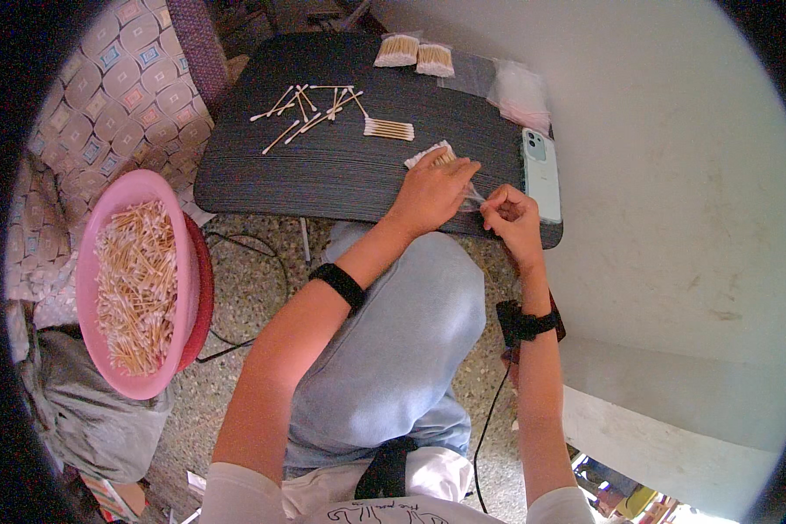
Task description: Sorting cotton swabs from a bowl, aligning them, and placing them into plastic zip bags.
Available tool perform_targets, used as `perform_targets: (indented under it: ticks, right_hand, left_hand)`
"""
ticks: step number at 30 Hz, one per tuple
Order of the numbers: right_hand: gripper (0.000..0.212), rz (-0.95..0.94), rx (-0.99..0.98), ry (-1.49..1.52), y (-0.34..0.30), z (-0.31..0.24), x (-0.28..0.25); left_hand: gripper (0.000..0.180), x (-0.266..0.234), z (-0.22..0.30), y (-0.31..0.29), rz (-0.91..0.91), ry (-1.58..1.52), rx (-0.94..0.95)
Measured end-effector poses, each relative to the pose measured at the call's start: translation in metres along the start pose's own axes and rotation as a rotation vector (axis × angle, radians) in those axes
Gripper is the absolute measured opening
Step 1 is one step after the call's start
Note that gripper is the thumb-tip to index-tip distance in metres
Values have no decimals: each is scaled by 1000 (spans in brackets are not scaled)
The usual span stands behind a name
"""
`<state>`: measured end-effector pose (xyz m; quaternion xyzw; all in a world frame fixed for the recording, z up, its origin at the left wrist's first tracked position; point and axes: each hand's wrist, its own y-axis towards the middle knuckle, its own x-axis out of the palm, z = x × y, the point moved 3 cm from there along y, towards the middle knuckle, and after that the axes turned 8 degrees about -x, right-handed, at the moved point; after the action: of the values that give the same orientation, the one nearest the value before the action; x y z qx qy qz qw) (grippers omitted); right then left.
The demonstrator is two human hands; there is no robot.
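Note:
My left hand (430, 192) lies over a small clear bag of cotton swabs (446, 156) near the front edge of the black table, its fingers holding the bag down. White swab tips show past my fingers; the rest of the bundle is hidden under the hand. My right hand (513, 217) is closed in a pinch on the loose, transparent end of the same bag (473, 200), which stretches between the two hands. Just beyond my left hand a neat row of cotton swabs (389, 130) lies flat, and several loose cotton swabs (310, 106) are scattered to its left.
Two filled swab packs (398, 51) lie at the table's (271, 183) far edge. Clear plastic bags (520, 92) and a pale phone (541, 179) are at the right, close to the wall. A pink basin (87, 288) full of swabs stands left. Black cables run across the floor.

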<state>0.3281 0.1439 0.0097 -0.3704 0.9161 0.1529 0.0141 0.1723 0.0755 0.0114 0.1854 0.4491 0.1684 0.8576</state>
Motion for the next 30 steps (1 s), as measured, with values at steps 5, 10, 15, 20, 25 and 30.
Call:
perform_targets:
  ticks: [5, 10, 15, 20, 25, 30]
  right_hand:
    - [13, 52, -24, 42, 0, -4, 0]
    - [13, 39, -34, 32, 1, -5, -1]
    - [14, 17, -41, 32, 1, -3, -1]
    - [14, 40, -31, 52, 0, -2, -3]
    - [15, 26, -18, 26, 1, -4, 3]
    - [8, 115, -106, 1, 2, -3, 0]
  left_hand:
    - [50, -3, 2, 1, 57, 123, 62]
    - [50, 3, 0, 4, 1, 194, 87]
    - [47, 6, -3, 3, -34, 162, 108]
    - [44, 2, 4, 4, -54, 145, 85]
    - [46, 11, -1, 0, -7, 330, 100]
    - [40, -5, 9, 2, 75, 120, 72]
